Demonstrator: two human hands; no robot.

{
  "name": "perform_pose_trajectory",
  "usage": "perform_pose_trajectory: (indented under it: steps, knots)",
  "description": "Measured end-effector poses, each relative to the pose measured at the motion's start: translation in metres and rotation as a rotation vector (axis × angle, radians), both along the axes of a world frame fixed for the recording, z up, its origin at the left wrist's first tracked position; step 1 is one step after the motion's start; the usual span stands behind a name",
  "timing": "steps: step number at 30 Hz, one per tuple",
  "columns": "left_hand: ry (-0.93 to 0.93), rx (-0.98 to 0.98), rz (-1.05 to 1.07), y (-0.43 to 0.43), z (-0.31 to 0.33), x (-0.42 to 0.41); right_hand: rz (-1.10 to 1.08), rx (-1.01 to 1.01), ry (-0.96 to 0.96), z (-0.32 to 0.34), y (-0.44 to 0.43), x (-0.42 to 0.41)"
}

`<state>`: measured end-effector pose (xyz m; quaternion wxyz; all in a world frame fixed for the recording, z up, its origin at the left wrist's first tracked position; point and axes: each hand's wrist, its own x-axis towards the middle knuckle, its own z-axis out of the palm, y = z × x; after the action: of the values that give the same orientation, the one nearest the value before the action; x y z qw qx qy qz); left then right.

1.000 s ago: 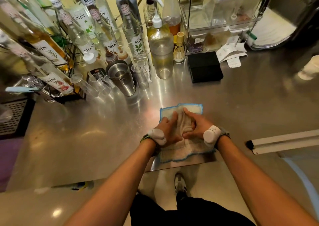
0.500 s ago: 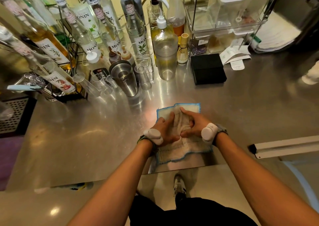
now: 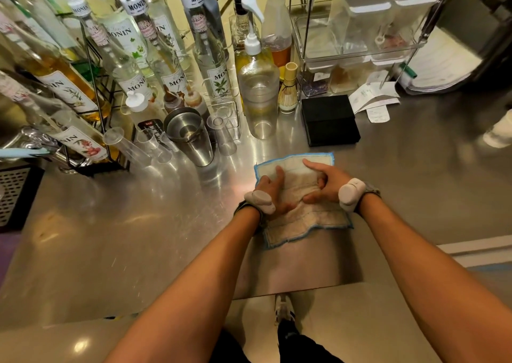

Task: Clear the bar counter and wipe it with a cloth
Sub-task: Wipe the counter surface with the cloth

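Pressing cloth [image 3: 300, 218] — left hand [image 3: 273, 193] flat, right hand [image 3: 322, 181] (seemingly) bunching

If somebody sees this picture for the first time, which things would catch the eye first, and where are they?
First come the two hands, left hand and right hand, pressing a blue-edged cloth flat on the steel counter, near its front edge. Next is the crowd of Monin syrup bottles at the back left, with a metal shaker in front of them. A black box sits behind the cloth.
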<state>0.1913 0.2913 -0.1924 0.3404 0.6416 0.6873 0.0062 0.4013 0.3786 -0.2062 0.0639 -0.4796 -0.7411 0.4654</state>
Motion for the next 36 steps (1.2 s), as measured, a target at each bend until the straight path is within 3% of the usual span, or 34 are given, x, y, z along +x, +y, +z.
perform_pose_trajectory:
  steps: [11, 24, 30, 34, 36]
  knots:
    - [0.052, 0.004, -0.054, 0.012, -0.001, 0.016, -0.019, -0.007, -0.001, -0.005, -0.001, 0.011]
    - [-0.049, 0.025, -0.064, -0.059, 0.006, 0.047, -0.101, -0.006, -0.043, 0.014, -0.087, 0.032]
    - [-0.094, 0.034, -0.002, -0.074, -0.001, 0.049, -0.157, -0.039, 0.033, 0.023, -0.103, 0.038]
    - [-0.209, 0.159, 0.124, -0.077, 0.0, 0.043, -0.303, -0.031, 0.122, 0.027, -0.101, 0.04]
    - [-0.243, 0.255, 0.175, -0.083, -0.001, 0.041, -0.296, 0.017, 0.074, 0.027, -0.1, 0.045]
